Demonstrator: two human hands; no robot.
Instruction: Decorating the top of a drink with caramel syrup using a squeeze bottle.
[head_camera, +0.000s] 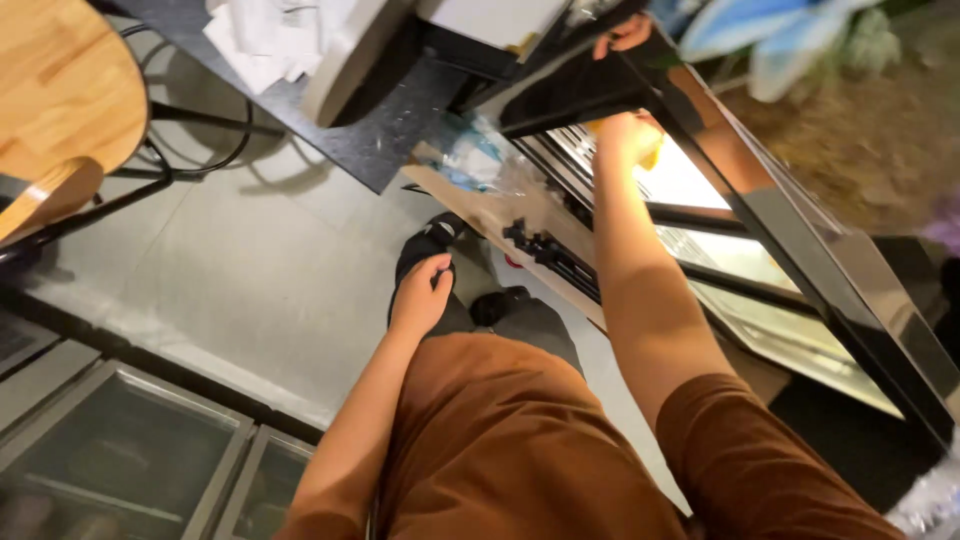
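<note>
Brown shirt (520, 450) closest, below the open oven (700, 250). Right hand (625, 135) inside it, closed on something yellow (652, 152); left hand (420, 295) loose, empty, well clear. Best wiped slowly, wrist off the rack (580, 150).

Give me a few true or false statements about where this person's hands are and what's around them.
1. The right hand is raised against something yellow by the lit glass door. True.
2. The left hand grips the round wooden stool seat. False: it hangs empty and open, apart from the stool.
3. Another person's hand touches the top of the dark door frame. True.
4. The person wears a blue shirt. False: the shirt is rust brown.
</note>
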